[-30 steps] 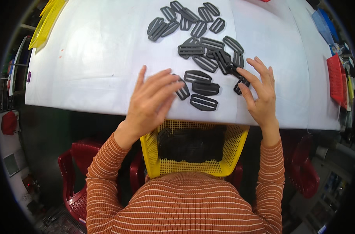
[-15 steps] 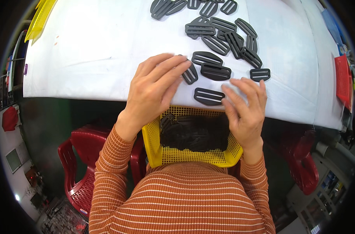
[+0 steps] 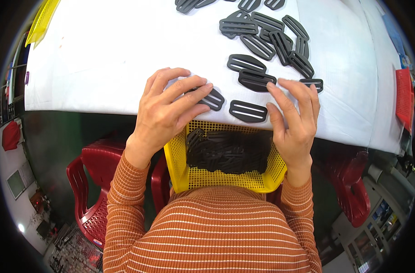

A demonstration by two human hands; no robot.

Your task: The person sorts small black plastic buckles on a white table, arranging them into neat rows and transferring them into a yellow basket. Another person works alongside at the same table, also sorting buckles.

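White cloth (image 3: 102, 68) covers the table above a yellow basket (image 3: 174, 159); the left hand (image 3: 159, 107) curls its fingers over a black slotted buckle (image 3: 214, 101) near the table's edge, though whether they pinch it I cannot tell; the right hand (image 3: 296, 118) has its fingers parted, gripping nothing, index tip at a farther buckle (image 3: 256, 81); a hasty sweep could skid the nearest buckle (image 3: 248, 111) over the edge; its long axis lies nearly sideways, while the left one slants from far left to near right.
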